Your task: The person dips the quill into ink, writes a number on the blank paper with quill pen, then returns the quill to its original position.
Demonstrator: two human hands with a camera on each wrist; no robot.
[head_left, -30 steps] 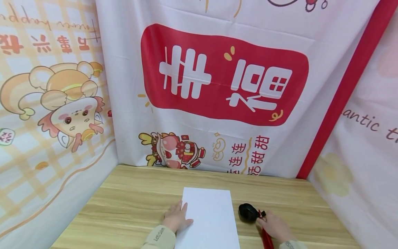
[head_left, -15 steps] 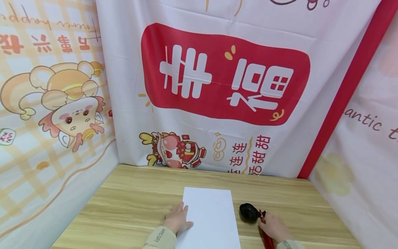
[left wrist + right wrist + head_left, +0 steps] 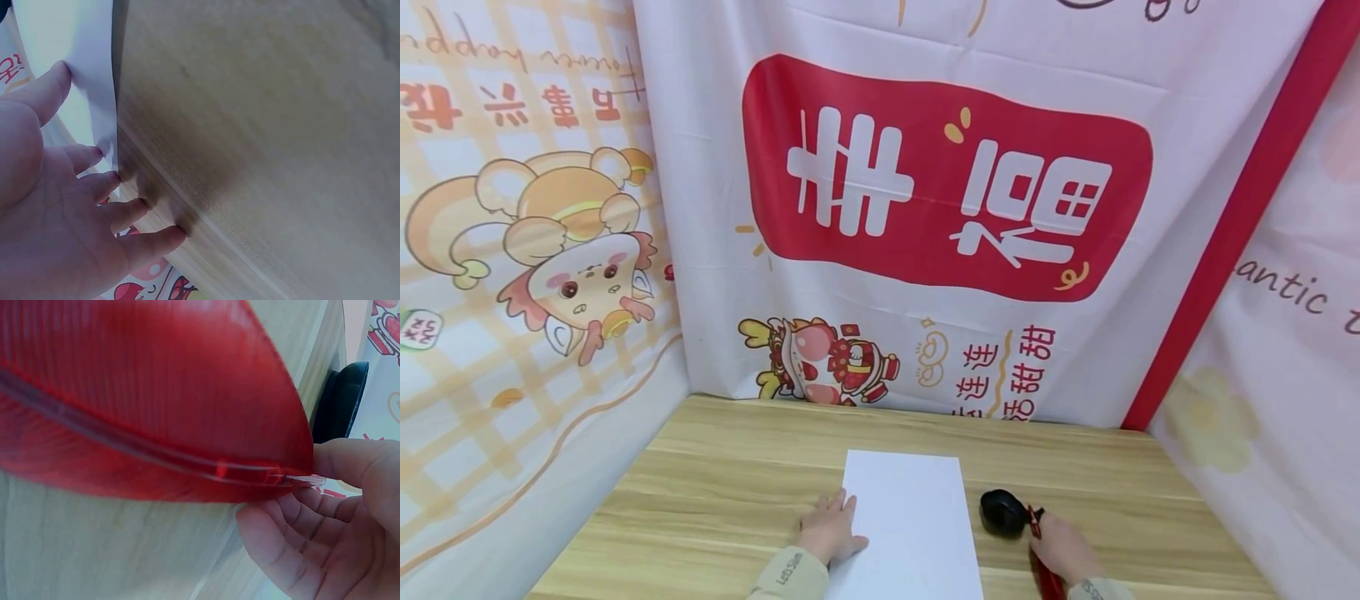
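Observation:
A blank white sheet of paper [image 3: 910, 525] lies lengthwise on the wooden table. My left hand [image 3: 829, 529] rests along its left edge, fingers spread, thumb on the sheet; the left wrist view shows the fingertips [image 3: 172, 236] reaching past the paper's edge onto the wood. Between thumb and fingers, my right hand [image 3: 1063, 546] pinches a red feather quill pen [image 3: 162, 394] near the base of its vane. The pen's front end is partly hidden by the hand. Just beyond that hand stands a small black dish [image 3: 1002, 512], to the right of the paper.
Printed cloth hangs behind the table [image 3: 722, 467] and on both sides, with a large red panel [image 3: 940, 179] on the back one. Wood grain shows left of the sheet and around the dish. The table's back edge meets the rear cloth.
The head view has drifted slightly, so everything sits a little farther right. My left hand stays on the paper, and my right hand keeps its pinch on the quill pen.

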